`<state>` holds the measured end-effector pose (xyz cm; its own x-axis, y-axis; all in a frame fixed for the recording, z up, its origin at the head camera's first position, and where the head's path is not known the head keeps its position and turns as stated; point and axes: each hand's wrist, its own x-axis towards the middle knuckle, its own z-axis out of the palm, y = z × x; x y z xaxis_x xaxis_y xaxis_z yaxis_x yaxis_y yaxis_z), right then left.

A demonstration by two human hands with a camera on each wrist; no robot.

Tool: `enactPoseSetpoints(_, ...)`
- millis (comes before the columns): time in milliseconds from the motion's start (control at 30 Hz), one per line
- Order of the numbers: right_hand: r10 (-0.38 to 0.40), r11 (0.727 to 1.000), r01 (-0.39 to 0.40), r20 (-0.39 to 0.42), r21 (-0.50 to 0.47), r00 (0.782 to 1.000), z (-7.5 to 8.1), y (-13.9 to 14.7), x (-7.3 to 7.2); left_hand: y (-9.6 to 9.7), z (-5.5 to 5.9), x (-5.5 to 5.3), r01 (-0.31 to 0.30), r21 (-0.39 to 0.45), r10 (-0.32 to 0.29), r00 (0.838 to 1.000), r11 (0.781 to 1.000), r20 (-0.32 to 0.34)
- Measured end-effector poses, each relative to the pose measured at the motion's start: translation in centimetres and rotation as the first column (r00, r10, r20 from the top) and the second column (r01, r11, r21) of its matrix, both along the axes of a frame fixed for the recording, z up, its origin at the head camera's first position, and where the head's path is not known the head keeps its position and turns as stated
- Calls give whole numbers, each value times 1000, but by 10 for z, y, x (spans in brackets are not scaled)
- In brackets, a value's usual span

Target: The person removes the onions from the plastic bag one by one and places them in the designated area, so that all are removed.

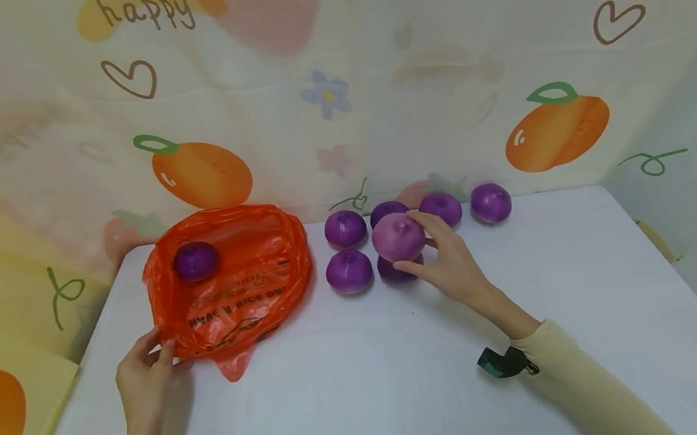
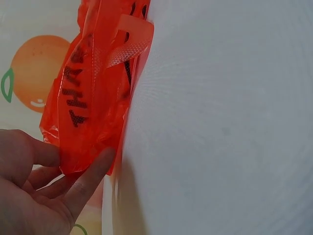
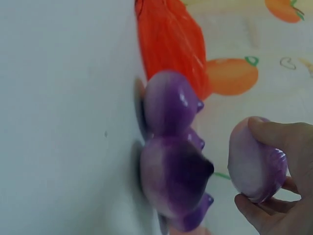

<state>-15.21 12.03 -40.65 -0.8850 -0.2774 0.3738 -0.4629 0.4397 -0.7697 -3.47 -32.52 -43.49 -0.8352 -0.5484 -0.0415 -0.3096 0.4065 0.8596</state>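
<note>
In the head view my right hand (image 1: pixel 454 266) holds a pale purple onion (image 1: pixel 398 237) between thumb and fingers, raised over the other onions. The right wrist view shows this onion (image 3: pixel 252 161) apart from the purple onions (image 3: pixel 173 176) on the table. At the left, a red plastic bag (image 1: pixel 248 247) stands with its mouth spread wide, and one dark purple onion (image 1: pixel 196 261) is inside. My left hand (image 1: pixel 144 377) grips the bag's near left corner. Seen from the left wrist, the thumb and fingers close around the bag's lower edge (image 2: pixel 88 147).
Several purple onions sit on the white table (image 1: pixel 355 389) right of the bag, including a front one (image 1: pixel 350 272) and one at the far right (image 1: pixel 491 203). A fruit-printed cloth (image 1: pixel 414 116) hangs directly behind the table's back edge.
</note>
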Motion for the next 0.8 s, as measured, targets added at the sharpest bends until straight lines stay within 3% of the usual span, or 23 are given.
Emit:
enactPoseSetpoints(233,-84,996,84,20,-14,996,-6,31,1,3,4,0,6,-58,-5,1000,998,31)
enactPoseSetpoints(633,-144,987,133,136,87,980,-26,69,-2,-3,4,2,6,52,-9,999,999,43)
enactPoseSetpoints(800,-145,984,124,177,127,973,-34,74,-1,-4,5,3,14,39,-16,998,999,68)
